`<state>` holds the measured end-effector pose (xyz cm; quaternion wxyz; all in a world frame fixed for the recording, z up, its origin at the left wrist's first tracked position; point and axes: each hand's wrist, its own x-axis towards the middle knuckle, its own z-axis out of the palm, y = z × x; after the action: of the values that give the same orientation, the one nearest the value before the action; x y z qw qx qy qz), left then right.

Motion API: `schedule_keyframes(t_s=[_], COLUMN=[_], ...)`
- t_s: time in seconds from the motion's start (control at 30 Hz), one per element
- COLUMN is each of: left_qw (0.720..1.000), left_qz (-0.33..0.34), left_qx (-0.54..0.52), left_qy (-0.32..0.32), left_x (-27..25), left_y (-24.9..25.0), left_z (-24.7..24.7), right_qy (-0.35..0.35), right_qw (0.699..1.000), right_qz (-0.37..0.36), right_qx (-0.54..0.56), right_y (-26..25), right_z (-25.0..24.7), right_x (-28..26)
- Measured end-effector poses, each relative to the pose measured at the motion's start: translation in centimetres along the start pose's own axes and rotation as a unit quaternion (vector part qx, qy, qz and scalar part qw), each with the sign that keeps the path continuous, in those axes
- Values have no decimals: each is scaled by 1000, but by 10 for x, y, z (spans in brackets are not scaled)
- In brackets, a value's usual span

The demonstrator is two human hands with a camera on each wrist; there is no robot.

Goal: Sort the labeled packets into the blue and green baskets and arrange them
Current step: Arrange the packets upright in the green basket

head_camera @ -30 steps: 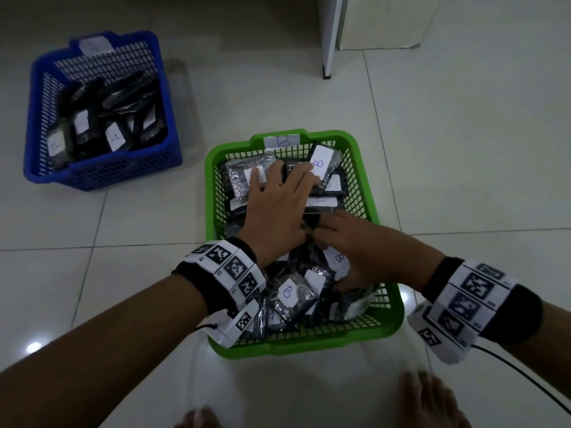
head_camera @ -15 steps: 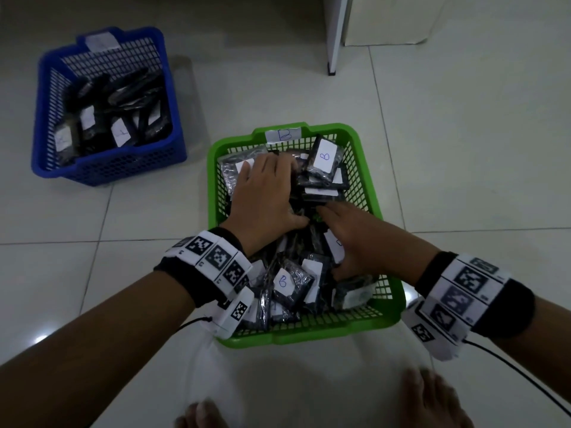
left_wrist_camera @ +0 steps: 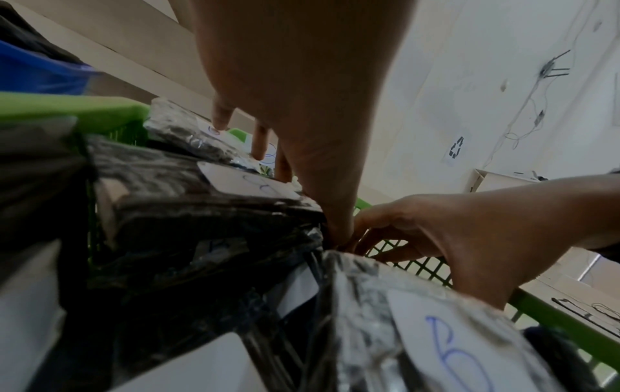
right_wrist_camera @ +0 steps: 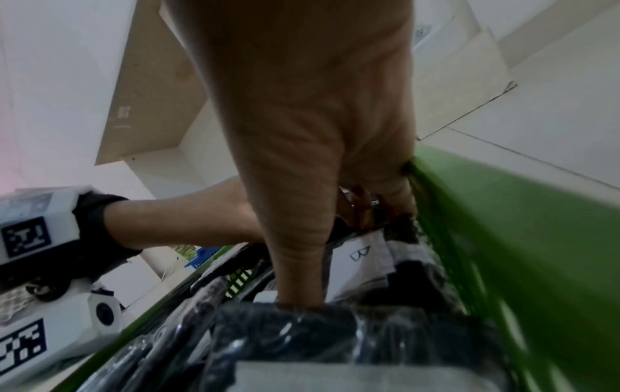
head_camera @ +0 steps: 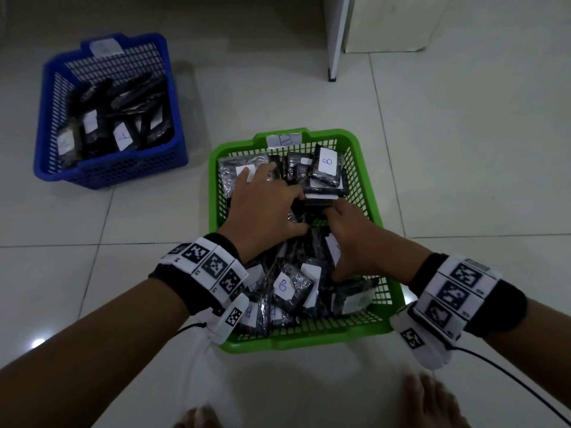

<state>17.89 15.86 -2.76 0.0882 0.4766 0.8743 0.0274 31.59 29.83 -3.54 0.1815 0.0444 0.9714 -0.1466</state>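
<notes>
**Both hands down in the green basket**

Pale floor tiles run under everything, glossy and dim. Nearest me sits the green basket, its near rim just past my wrists, packed with dark packets in crinkly plastic, several showing white labels marked B. My right hand is buried among them toward the basket's right side, fingers curled down between the packets; whether they actually grip one I cannot tell. My left hand lies farther in, palm down over the middle of the pile, fingers spread and fairly straight, tips resting on a silvery packet near the far left corner. One packet stands tilted against the far right wall, its B label facing up. A paper tag marked B is on the far rim. Beyond, well apart to the left, the blue basket holds more dark labelled packets. A white furniture panel stands farthest back.
</notes>
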Motion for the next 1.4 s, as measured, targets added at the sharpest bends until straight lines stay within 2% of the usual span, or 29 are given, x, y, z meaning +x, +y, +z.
schedule_keyframes(t_s=[0.13,0.23,0.47,0.63,0.7,0.8,0.87,0.97,1.03,1.4], left_qw=[1000,1000,999,998,999,994,992,997,998,997], left_qz=[-9,-3,10,27,26,6,5,12,13,-12], left_qx=[-18,1,28,47,28,-18,-27,11,35,57], left_qy=[6,-11,-25,-18,20,108,124,81,54,45], left_x=[-3,-5,-3,-2,0,7,16,30,34,40], left_y=[0,2,0,-5,-9,-15,-20,-23,-21,-21], left_z=[2,4,2,2,-2,-12,-18,-18,-13,-9], right_qy=[49,60,27,17,61,193,197,122,99,219], right_qw=[996,995,998,998,997,980,979,992,994,972], right_qz=[-6,-13,-45,-49,-39,-36,-42,-32,-36,-27], right_qx=[74,75,-42,18,31,38,26,-8,-29,86], right_y=[13,15,14,19,21,30,37,45,48,59], right_z=[4,-4,0,-24,-44,-67,-73,-70,-61,-73], right_x=[4,7,4,3,8,23,36,58,66,50])
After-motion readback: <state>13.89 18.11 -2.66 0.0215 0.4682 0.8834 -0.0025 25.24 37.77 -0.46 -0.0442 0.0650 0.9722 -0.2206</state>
